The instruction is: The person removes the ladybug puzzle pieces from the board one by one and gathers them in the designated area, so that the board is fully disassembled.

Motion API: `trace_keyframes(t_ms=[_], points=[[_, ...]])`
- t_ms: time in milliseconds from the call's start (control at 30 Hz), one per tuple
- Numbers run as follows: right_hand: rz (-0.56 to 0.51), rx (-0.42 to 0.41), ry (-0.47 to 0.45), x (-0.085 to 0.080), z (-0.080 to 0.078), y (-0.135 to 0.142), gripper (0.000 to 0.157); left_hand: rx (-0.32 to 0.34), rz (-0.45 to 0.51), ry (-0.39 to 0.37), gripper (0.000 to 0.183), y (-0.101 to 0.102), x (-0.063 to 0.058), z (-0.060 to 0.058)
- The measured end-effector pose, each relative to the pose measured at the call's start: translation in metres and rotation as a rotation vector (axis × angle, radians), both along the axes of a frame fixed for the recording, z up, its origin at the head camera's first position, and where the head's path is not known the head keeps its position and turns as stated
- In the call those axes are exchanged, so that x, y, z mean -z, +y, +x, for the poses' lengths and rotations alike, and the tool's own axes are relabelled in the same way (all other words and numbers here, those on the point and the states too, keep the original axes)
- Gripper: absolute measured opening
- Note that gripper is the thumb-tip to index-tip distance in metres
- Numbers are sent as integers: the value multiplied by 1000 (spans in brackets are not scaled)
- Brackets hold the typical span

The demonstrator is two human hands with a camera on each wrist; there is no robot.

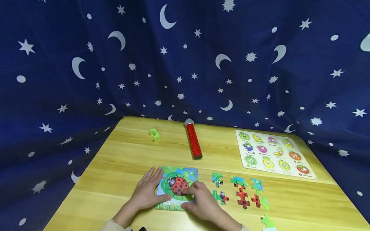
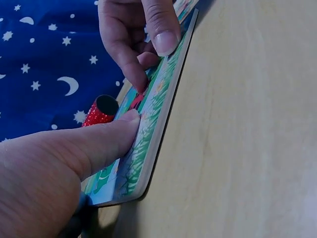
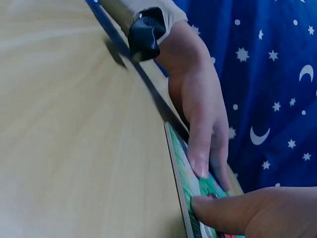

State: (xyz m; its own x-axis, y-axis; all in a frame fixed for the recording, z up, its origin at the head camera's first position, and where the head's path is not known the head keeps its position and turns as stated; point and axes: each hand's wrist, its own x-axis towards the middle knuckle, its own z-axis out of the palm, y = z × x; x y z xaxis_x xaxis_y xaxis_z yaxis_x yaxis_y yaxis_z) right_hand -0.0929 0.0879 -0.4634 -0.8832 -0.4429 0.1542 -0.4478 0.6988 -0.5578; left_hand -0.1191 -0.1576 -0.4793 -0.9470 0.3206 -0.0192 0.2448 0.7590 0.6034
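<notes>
A square ladybug jigsaw board (image 1: 193, 175) lies flat on the table in the head view. My left hand (image 1: 148, 190) rests on its left side with fingers extended, the thumb lying on the grassy lower part. From the right, my right hand (image 1: 204, 202) touches the board, its index fingertip on the red ladybug (image 1: 176, 184) and its thumb near the lower edge. In the left wrist view, the right hand's other fingers (image 2: 130, 27) bend inward, and no loose piece shows in its grasp. Part of the board's right side is hidden beneath that hand.
Several loose jigsaw pieces (image 1: 243, 199) lie right of the board. A red glittery toy microphone (image 1: 193, 141) lies behind it, and a small green block (image 1: 155, 134) farther left. A fruit knob-puzzle board (image 1: 271, 154) sits at the back right. A starry blue curtain (image 1: 185, 64) hangs behind the table.
</notes>
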Motion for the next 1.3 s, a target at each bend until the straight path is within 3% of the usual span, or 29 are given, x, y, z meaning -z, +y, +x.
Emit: trace_keyframes(t_ms=[300, 700, 1000, 1300], points=[[-44, 8, -63, 0, -8, 3, 31, 79, 28, -46, 95, -10, -5, -1], [-62, 3, -69, -2, -6, -1, 30, 3, 22, -83, 98, -5, -4, -2], [-102, 10, -208, -7, -6, -5, 39, -11, 16, -96, 99, -3, -7, -2], [-194, -81, -239, -11, -8, -3, 32, -16, 13, -94, 99, -3, -6, -1]])
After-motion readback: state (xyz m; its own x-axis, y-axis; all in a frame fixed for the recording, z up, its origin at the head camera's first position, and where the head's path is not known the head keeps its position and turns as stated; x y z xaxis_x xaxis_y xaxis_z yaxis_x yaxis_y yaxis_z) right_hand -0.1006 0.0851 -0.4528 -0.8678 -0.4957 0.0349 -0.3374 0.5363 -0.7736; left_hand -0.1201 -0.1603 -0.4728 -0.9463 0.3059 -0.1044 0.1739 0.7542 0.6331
